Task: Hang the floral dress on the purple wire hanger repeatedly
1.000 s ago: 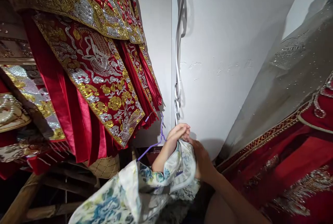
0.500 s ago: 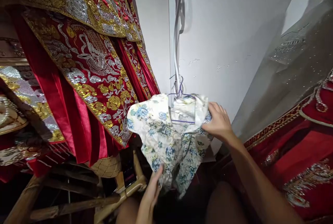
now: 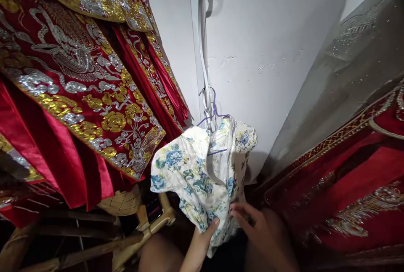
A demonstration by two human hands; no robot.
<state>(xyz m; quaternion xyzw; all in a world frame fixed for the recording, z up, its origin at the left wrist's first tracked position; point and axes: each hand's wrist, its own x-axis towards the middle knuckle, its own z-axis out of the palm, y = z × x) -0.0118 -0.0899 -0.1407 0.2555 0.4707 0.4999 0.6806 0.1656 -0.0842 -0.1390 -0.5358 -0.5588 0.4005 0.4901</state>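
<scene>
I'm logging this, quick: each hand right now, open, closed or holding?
Left hand: holding the floral short-sleeved blouse low, thumb in front.
Right hand: partly curled at its front edge; grip cannot be told.

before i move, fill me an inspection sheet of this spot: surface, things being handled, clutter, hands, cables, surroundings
Surface: white wall, upright, with small scuff-like marks.
Things being handled: floral blouse, open at the neck, on a purple hanger whose hook appears caught on a white strip.
Clutter: bamboo frame and a woven item, lower left.
Left hand: thumb on the blouse's lower front, other fingers hidden.
Right hand: fingers at the blouse's lower front; firm contact can't be told.
Cables: nothing seen.
Surroundings: red garment with gold and silver embroidery to the left; red beaded fabric to the right.
</scene>
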